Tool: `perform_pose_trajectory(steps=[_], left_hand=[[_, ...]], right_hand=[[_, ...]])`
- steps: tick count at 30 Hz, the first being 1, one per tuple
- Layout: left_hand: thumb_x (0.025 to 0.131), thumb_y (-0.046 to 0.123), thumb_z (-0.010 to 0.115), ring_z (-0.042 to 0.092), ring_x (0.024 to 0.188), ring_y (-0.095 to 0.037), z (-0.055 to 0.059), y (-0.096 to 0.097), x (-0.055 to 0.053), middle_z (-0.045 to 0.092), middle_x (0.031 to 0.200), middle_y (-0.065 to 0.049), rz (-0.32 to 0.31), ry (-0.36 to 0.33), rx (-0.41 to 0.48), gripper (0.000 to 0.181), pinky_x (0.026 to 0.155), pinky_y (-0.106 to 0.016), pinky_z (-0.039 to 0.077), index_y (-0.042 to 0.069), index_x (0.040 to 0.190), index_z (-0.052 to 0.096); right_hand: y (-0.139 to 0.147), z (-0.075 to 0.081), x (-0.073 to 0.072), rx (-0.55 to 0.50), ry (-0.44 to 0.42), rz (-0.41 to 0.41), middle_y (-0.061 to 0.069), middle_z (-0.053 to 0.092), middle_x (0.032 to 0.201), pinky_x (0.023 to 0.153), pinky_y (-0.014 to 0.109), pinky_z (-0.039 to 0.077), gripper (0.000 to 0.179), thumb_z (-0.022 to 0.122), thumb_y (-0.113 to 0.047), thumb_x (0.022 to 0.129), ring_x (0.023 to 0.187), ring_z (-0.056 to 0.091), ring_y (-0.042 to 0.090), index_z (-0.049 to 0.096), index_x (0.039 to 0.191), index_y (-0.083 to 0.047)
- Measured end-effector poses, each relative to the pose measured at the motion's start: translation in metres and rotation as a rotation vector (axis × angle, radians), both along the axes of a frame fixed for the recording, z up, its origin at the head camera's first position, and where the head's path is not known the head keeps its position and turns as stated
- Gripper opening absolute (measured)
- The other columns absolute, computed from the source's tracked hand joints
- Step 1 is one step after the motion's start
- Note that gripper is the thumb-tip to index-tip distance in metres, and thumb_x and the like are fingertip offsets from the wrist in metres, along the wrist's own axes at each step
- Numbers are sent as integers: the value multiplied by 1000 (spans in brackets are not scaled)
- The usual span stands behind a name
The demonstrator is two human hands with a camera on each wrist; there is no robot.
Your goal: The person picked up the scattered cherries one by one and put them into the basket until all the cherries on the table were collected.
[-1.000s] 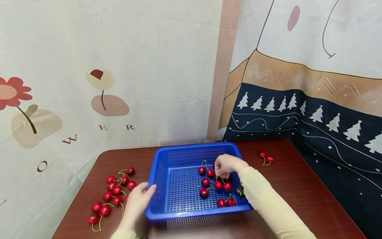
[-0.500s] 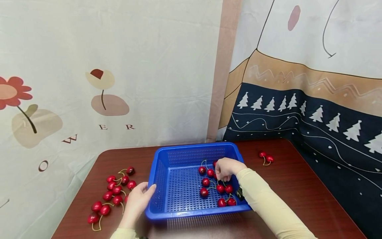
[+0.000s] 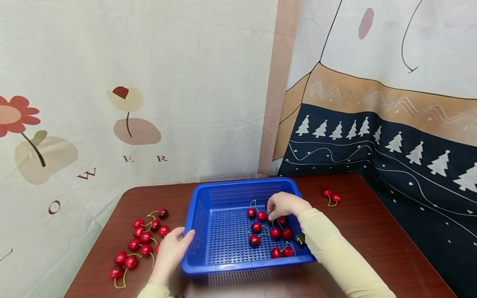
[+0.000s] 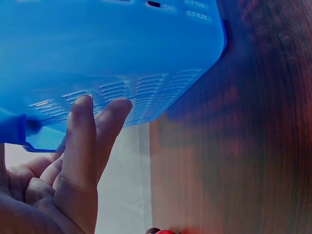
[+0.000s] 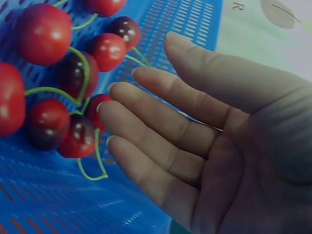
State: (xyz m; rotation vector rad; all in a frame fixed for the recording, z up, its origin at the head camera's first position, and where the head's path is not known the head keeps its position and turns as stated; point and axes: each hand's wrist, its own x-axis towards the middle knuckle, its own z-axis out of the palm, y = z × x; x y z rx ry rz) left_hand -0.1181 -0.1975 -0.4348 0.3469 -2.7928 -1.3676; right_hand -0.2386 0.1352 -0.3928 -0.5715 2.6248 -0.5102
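Now that a cherry pair (image 3: 275, 234) has been released by the relaxed right hand (image 3: 287, 204), it seems settled in the blue basket (image 3: 246, 266), which is gripped by the left hand (image 3: 171, 250).

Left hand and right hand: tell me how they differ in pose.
The left hand grips the blue basket at its left rim; the right hand holds nothing, its thumb apart from its fingers. The left hand is at the basket's edge, while the right hand is over its right part, near cherries. Both come from pale yellow sleeves.
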Motion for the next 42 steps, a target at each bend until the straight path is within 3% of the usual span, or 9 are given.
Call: perform_pose_trajectory(steps=[12,21,31,36,42], left_hand=[[97,33,62,66,89,-29,0,0,1,71,100,-18,3,-4,0,39,89,-57,49,-3,111,66],[97,34,62,67,92,-31,-1,0,0,70,102,-19,4,-11,-10,40,90,-58,49,-3,114,65],[98,34,61,67,94,-33,-1,0,-1,70,106,-21,7,-26,-3,42,91,-58,49,-3,118,63],[98,33,61,67,96,-34,-1,1,-1,70,107,-21,7,-28,-1,42,91,-58,49,-4,118,63],[98,33,61,67,95,-34,-1,1,0,70,106,-21,6,-23,0,41,91,-58,49,-4,117,64]], right_hand=[[8,31,2,-108,55,37,3,70,96,80,37,57,23,77,-17,87,87,66,18,71,106,-5],[20,45,1,-122,117,52,4,70,101,84,41,56,33,77,-22,87,93,66,20,70,114,-5],[45,67,4,-165,153,21,13,68,118,88,47,54,43,73,-24,90,108,64,31,64,125,-2],[61,71,4,-192,155,-14,18,65,122,90,50,53,47,72,-24,90,110,64,35,60,129,1],[79,65,5,-221,164,-60,21,64,124,90,51,53,50,72,-24,91,109,64,36,58,130,2]])
